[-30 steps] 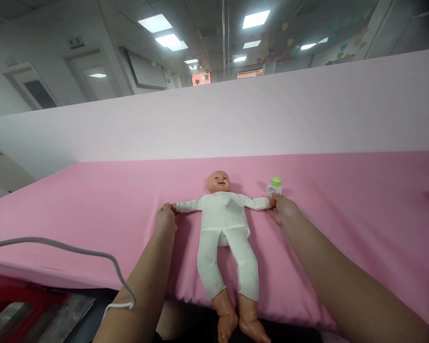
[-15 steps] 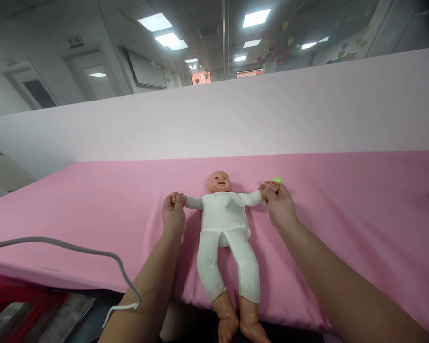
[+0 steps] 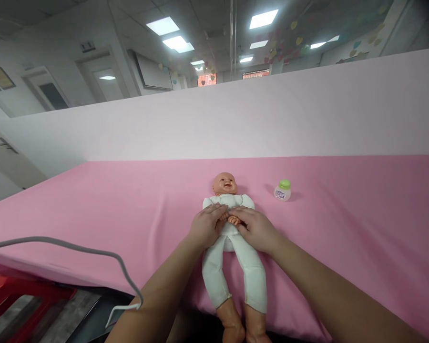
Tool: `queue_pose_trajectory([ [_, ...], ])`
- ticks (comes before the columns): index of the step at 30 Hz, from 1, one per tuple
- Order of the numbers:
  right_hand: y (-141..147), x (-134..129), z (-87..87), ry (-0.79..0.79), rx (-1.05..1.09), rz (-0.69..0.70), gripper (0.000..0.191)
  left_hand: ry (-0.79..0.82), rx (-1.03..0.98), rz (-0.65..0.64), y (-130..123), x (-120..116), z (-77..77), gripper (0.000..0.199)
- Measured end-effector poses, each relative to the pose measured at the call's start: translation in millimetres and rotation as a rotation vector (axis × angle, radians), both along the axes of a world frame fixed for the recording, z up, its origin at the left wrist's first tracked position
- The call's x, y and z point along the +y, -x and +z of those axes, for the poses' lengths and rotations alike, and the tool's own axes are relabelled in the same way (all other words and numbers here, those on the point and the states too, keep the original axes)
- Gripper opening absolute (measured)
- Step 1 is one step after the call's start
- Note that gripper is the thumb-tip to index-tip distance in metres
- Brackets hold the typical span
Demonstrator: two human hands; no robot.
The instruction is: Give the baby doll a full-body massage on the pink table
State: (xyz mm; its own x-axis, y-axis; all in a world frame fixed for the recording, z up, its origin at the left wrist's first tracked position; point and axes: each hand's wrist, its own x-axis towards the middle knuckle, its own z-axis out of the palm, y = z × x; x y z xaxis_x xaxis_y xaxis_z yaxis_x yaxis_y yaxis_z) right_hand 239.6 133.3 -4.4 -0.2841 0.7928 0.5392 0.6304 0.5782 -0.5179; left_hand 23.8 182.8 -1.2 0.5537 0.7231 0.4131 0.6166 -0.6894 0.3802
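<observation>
A baby doll [image 3: 252,274] in white clothes lies on its back on the pink cover, head toward the wall and bare feet toward me. Its arms are folded in, with its small hands meeting over the belly. My left hand [image 3: 208,225] is closed over the doll's arm on the left side, fingers reaching to the middle of its front. My right hand [image 3: 256,227] grips the other arm the same way, thumb below the doll's fingers. My hands hide most of the doll's forearms. Right of its head stands a small clear jar [image 3: 282,193] with a green lid.
The pink-covered surface [image 3: 110,205] reaches back to a low white wall [image 3: 214,124] with glass above. A grey cable [image 3: 75,247] crosses the lower left and meets my left forearm. A red plastic stool [image 3: 17,300] stands below the edge at bottom left.
Both my hands have moved inward, bringing the doll's arms from stretched out sideways to folded across its belly. The jar, earlier mostly hidden by my right hand, shows fully.
</observation>
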Motion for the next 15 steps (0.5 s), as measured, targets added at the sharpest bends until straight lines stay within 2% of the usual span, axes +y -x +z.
queue_pose_trajectory([
  [4,-2.2,1.4,-3.7,-0.003,-0.006,0.017,0.049,0.007,-0.005,-0.026,-0.8,-1.7,1.4,0.045],
  [7,-8.2,3.3,-5.4,0.056,0.158,-0.054,0.039,0.064,-0.162,0.040,2.6,-0.1,2.8,0.043],
  [9,-16.1,5.4,-5.3,0.119,0.341,-0.173,0.034,0.146,-0.358,0.142,8.6,5.2,2.9,0.039],
  [12,-34.8,10.3,-4.3,0.152,0.608,-0.358,0.034,0.289,-0.759,0.258,24.9,20.2,0.4,0.035],
  [15,-58.6,18.3,-6.8,0.177,0.749,-0.507,0.034,0.380,-1.073,0.346,47.0,38.9,-4.7,0.031],
])
